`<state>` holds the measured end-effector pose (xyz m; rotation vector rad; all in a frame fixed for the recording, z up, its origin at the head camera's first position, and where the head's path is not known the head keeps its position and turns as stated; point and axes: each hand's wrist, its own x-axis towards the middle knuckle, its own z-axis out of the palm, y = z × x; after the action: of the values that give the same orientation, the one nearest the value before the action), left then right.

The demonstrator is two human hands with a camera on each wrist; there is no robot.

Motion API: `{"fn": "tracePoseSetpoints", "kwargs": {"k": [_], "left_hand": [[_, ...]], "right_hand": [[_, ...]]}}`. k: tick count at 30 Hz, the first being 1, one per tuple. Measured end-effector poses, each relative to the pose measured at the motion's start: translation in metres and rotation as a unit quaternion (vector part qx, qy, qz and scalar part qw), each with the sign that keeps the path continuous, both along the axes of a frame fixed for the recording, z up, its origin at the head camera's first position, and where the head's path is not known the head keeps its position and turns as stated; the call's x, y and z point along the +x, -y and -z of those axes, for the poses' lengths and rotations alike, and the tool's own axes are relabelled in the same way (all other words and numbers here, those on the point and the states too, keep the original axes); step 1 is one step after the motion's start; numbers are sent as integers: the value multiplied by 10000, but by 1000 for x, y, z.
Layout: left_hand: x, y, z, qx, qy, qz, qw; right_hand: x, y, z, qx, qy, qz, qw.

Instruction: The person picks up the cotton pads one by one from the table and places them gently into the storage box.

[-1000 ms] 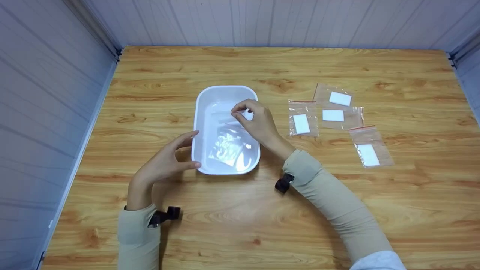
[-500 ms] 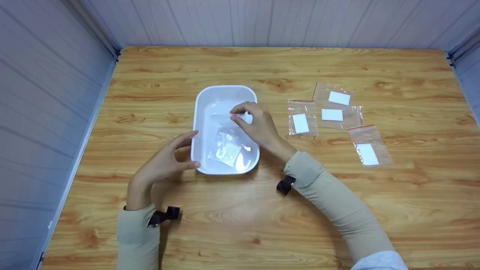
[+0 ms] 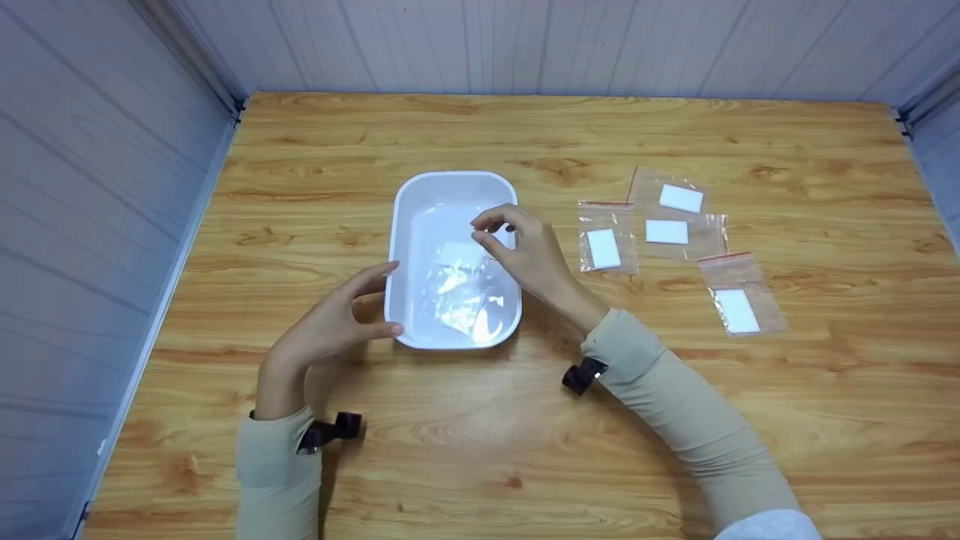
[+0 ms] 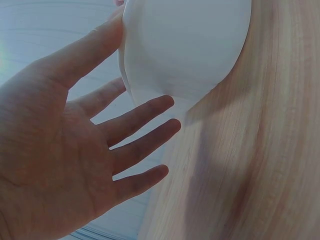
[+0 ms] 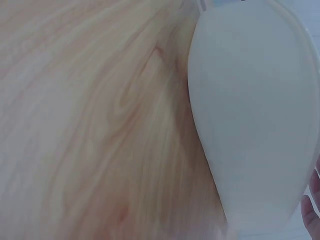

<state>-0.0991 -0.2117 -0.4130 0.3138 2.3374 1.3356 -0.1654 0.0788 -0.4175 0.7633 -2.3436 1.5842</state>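
Observation:
A white plastic tub (image 3: 403,225) stands on the table in the head view, with clear zip bags (image 3: 459,300) lying inside it, overlapping and shiny. My left hand (image 3: 322,322) steadies the tub's left side, thumb and index fingertips on the rim. In the left wrist view its other fingers (image 4: 145,152) are extended and spread. Over the tub's right rim, my right hand (image 3: 529,251) hovers with loosely bent fingers. Its thumb and index tips are slightly apart, and no bag shows between them. The right wrist view mostly shows the tub's outer wall (image 5: 255,120), with fingers (image 5: 311,212) at the right edge.
Several zip bags with white rectangular pieces inside lie right of the tub: a near-upright one (image 3: 602,249), two partly overlapping ones (image 3: 681,198) behind, and a tilted one (image 3: 737,310) nearer. Panelled walls (image 3: 480,45) border the wooden table (image 3: 480,435).
My right hand has let go of a clear bag inside the tub and drawn back slightly to the right. The bag now lies with the others. My left hand stays at the rim.

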Motion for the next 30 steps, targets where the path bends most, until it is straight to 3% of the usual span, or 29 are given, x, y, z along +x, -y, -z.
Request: {"fn": "tracePoseSetpoints", "kwargs": {"k": [14,30], "left_hand": [[0,-1,1,-41,23,-20,10000],[0,2,1,47,-7,55,10000]], "right_hand": [[-6,-26,-5,-228,706,420,9964],[-24,-69,0,-81,1071,851,9906]]}}
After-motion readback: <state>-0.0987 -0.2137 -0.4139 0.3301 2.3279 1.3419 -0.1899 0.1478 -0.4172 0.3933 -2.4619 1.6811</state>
